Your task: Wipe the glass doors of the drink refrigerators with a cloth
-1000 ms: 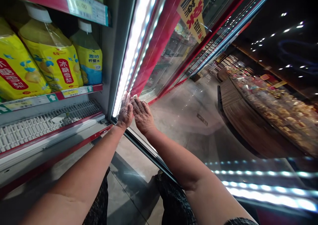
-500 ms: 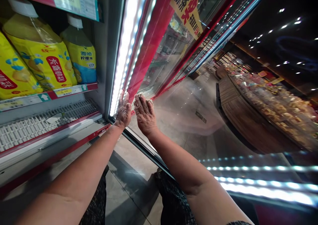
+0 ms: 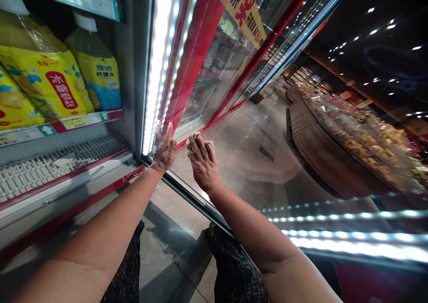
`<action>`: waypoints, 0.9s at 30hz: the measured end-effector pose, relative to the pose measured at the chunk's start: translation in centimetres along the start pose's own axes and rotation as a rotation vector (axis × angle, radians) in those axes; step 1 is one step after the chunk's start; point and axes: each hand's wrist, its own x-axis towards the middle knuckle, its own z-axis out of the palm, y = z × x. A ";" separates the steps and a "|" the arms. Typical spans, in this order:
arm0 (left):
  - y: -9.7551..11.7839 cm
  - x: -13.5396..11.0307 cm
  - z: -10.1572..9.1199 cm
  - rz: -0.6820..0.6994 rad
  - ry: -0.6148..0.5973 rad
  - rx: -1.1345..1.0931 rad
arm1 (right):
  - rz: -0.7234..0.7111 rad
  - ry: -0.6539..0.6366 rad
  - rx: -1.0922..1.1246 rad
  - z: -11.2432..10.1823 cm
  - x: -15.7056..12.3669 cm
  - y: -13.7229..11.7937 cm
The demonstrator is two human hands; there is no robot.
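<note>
My right hand lies flat on the inner side of a glass door, pressing a crumpled pale cloth against it; most of the cloth is under the palm and fingers. To its left, my left hand is open, its fingers spread against the door beside a bright LED strip. The door stands swung open, with its dark bottom edge running below both hands.
At left is a fridge shelf with yellow-labelled drink bottles above a white slatted rack. Through the glass show a curved wooden counter of packaged goods and a yellow sign. Another LED strip crosses the lower right.
My right hand has slid with the cloth to the right and slightly down the glass, widening the gap to my left hand. My left hand stays near the LED strip. The view has shifted a little.
</note>
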 end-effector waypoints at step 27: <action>0.4 -1.3 1.5 -0.008 0.001 0.107 | 0.078 -0.070 -0.045 -0.6 -8.0 0.9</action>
